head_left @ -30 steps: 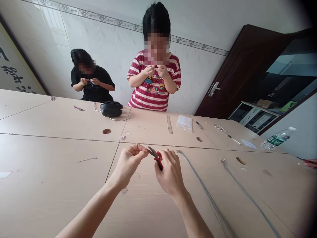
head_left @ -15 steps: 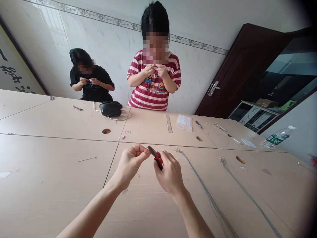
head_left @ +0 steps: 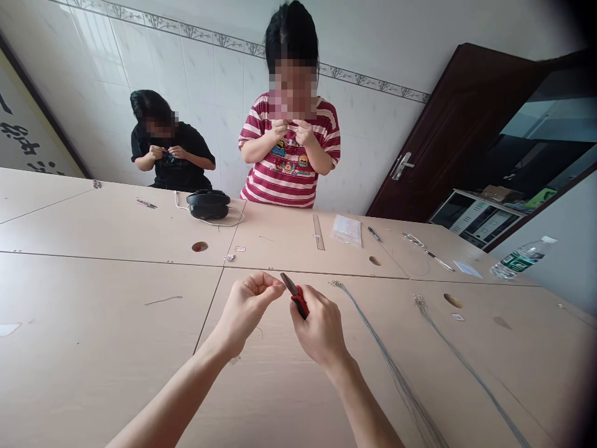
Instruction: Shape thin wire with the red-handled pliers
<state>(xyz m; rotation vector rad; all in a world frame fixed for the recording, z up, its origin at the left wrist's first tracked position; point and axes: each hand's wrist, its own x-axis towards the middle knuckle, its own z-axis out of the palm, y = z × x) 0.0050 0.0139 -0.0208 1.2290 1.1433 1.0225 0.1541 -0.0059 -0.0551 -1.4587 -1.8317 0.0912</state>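
My right hand (head_left: 321, 323) is wrapped round the red handles of a pair of pliers (head_left: 293, 289), whose dark jaws point up and to the left. Close by the jaws, my left hand (head_left: 252, 308) is closed in a pinch of thumb and forefinger. What sits in that pinch is too small to make out. A thin thread (head_left: 260, 333) shows just below my left hand. To the right of my right hand lies a bundle of grey-blue cords (head_left: 373, 333) with small metal ends.
A second cord bundle (head_left: 459, 351) lies farther right. Across the table (head_left: 107, 373) are a ruler (head_left: 318, 233), a plastic bag (head_left: 347, 231), a pen (head_left: 374, 234), a black headset (head_left: 208, 205) and a water bottle (head_left: 523, 257). Two people work at the far side.
The plier jaws have shifted very slightly right, away from my left fingertips. My left hand has hardly moved.
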